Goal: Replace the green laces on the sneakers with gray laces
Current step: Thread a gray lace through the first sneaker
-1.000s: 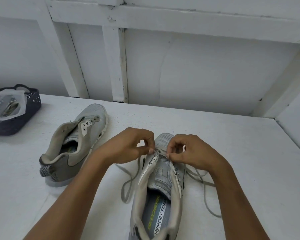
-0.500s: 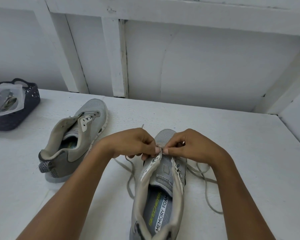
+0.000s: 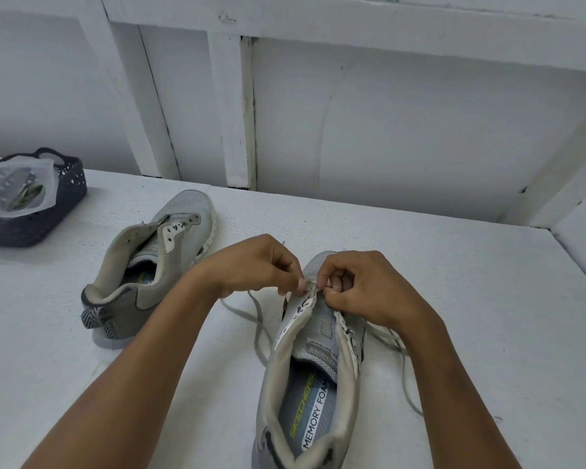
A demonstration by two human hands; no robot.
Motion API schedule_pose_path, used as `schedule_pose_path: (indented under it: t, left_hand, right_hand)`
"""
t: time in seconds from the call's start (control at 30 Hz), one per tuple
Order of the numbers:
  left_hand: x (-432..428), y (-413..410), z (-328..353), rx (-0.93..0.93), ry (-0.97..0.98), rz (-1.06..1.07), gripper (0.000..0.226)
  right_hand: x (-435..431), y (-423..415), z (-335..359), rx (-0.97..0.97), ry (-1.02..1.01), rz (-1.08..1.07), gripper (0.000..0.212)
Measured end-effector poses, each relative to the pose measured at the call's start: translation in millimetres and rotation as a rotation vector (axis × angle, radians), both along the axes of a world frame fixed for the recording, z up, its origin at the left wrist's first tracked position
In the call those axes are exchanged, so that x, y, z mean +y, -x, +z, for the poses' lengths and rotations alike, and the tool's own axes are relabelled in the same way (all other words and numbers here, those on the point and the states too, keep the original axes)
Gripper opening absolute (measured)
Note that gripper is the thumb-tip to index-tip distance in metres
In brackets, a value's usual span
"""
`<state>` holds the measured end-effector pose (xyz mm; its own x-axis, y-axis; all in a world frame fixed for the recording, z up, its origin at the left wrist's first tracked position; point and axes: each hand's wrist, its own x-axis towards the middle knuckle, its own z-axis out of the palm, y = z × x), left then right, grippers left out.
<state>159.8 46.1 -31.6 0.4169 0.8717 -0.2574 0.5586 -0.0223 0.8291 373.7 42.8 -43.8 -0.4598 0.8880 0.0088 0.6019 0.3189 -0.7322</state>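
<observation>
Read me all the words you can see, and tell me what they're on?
"SKECHERS": green letters on the near shoe insole.
"MEMORY FOA": white strip on that insole; end hidden.
Tongue tag: too blurred to read.
Far shoe: inside print too blurred.

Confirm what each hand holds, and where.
The left hand and right hand both pinch the gray lace at the near sneaker's toe-end eyelets; loose ends trail both sides.

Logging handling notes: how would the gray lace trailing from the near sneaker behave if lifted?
Probably floppy: the gray lace lies in slack loops on the table. Likely very light, being thin. It may snag, seemingly threaded through the near sneaker.
</observation>
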Motion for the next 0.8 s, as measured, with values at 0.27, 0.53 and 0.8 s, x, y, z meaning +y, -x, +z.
schedule_pose_path:
  t: [0.27, 0.53, 0.8]
  left_hand:
    - [1, 0, 4, 0.072, -0.09, 0.048, 0.016]
    - [-2, -6, 5, 0.185, -0.034, -0.044, 0.026]
    - [-3, -2, 0, 0.075, -0.04, -0.055, 0.007]
  right_hand:
    - [1, 0, -5, 0.08, -0.014, 0.03, 0.022]
    - [3, -10, 0, 0.036, 0.064, 0.001, 0.011]
    - [4, 6, 11, -0.167, 0.161, 0.004, 0.005]
